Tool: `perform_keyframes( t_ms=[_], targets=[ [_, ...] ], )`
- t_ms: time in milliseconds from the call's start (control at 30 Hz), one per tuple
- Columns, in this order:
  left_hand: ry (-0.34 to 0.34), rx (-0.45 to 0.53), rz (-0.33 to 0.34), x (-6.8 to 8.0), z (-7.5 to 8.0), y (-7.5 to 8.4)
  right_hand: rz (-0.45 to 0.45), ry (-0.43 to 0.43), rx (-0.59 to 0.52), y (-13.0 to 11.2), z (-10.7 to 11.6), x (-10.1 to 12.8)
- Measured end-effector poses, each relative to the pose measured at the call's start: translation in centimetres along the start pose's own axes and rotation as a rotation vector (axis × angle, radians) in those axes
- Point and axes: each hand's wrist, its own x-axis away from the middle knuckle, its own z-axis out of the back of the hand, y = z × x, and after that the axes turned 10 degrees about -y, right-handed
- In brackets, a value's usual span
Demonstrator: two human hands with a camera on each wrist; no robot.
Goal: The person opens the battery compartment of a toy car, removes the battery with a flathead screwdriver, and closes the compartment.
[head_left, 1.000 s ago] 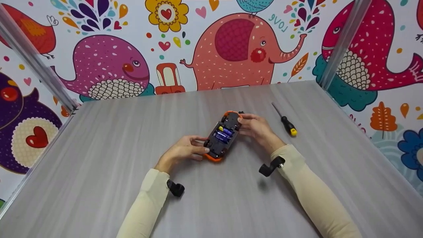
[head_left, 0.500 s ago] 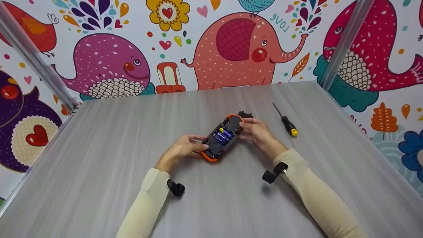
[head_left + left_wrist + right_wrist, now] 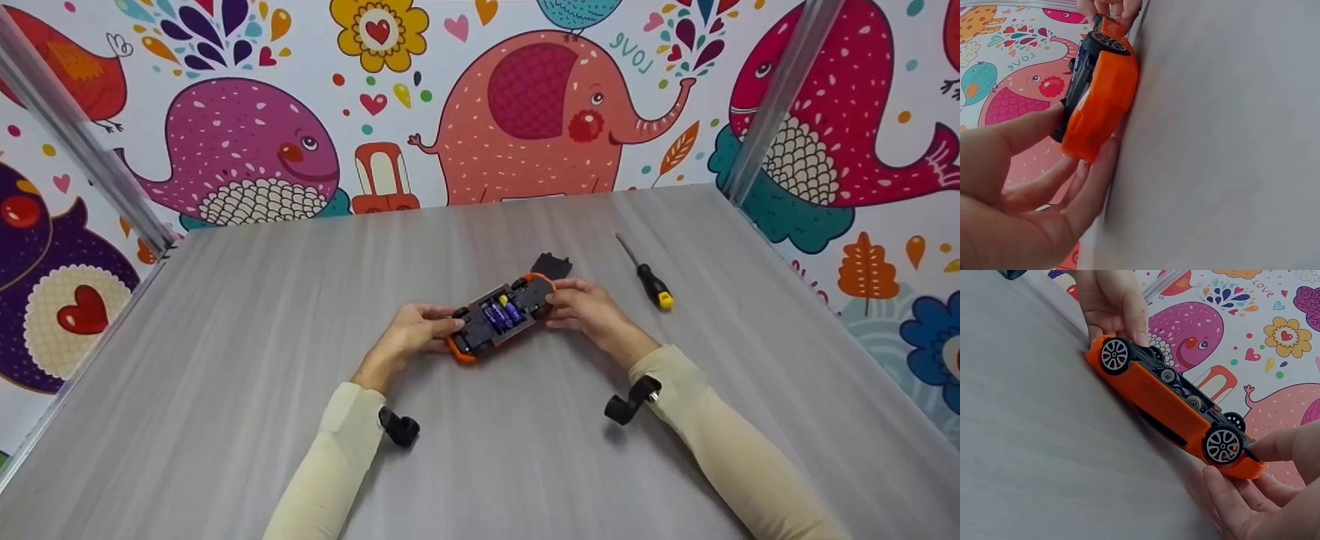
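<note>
An orange toy car (image 3: 480,337) is held upside down between both hands, its black underside facing up. In its uncovered battery compartment lie several blue batteries (image 3: 501,315), one with a yellow end. My left hand (image 3: 411,331) pinches one end of the car, thumb on the underside and fingers beneath. At the other end my right hand (image 3: 592,309) grips it in the same way. The right wrist view shows the car's orange side and spoked wheels (image 3: 1223,445). On the table just beyond the right hand lies a flat black plastic piece (image 3: 552,265).
A screwdriver (image 3: 654,286) with a black and yellow handle lies on the grey table (image 3: 300,285) to the right of the right hand. Printed panels (image 3: 525,112) with cartoon animals stand behind the table and at its sides, with metal posts at the corners.
The car has turned clockwise and shifted slightly to the left between both hands. The right hand has moved a little nearer, bringing the black piece behind the car into full view.
</note>
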Motion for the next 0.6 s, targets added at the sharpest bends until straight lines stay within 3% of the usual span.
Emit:
perform_keyframes(
  t_ms=[200,400,600],
  targets=[
    [0.066,0.020,0.008,-0.02,-0.18,0.13,-0.035,-0.019,0.086,-0.01,0.18,0.17],
    [0.100,-0.004,0.005,-0.08,-0.21,0.23,-0.023,-0.058,0.099,-0.16,0.61,0.58],
    [0.133,-0.040,0.047,0.01,-0.24,0.39,-0.008,-0.082,0.091,-0.18,0.43,0.93]
  ],
)
